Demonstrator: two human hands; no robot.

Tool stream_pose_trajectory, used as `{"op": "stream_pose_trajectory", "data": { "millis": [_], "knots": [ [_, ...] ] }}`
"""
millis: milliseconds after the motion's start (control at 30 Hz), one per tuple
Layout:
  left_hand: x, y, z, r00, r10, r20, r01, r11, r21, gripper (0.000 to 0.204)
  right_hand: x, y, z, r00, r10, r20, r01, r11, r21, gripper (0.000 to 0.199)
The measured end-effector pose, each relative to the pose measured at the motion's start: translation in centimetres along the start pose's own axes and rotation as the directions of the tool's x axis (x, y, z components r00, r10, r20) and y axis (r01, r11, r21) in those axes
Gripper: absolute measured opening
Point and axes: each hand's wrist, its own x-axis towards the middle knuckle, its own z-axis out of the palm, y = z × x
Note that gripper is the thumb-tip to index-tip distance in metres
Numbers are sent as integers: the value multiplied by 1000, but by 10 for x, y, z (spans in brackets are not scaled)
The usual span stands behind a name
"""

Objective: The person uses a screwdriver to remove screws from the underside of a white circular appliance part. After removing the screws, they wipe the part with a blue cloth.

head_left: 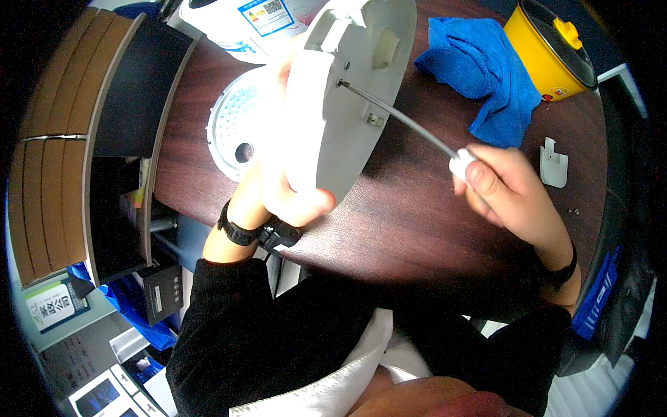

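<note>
My left hand [295, 198] grips a white plastic appliance lid [340, 132] and holds it tilted up above the table, its inner side turned to the right. Strong glare washes out part of that hand and the lid's edge. In my right hand [504, 184] is a screwdriver [410, 124], its white handle wrapped by the fingers. The long metal shaft slants up to the left, and its tip meets a small dark hole in the lid. Behind my left hand lies a round white perforated plate [233, 132] with one larger hole.
On the dark wood table [417, 222] a crumpled blue cloth [479, 76] lies beside a yellow pot [549, 52]. To the right are a small white plastic piece [553, 165] and tiny screws [572, 210]. A white appliance body [243, 31] stands at the back; shelving [132, 90] borders the left.
</note>
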Motion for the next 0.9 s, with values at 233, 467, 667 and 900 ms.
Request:
{"op": "stream_pose_trajectory", "data": {
  "millis": [233, 467, 667, 900],
  "knots": [
    [13, -15, -8, 989, 120, 86, -136, 965, 223, 68, -5, -4, 9, 796, -533, -287, 51, 532, -845, 24],
    [20, -15, -11, 955, 221, 199, -287, 857, 428, 58, -8, -5, 8, 984, 144, 106, -166, 956, 241, 43],
    [32, -2, -12, 854, 361, 374, -504, 752, 425, 42, -6, -6, 7, 902, 212, 376, -398, 746, 533, 52],
    [32, 1, -11, 853, 388, 349, -515, 728, 453, 42, -7, -2, 11, 901, 156, 404, -368, 767, 526, 51]
  ]
}}
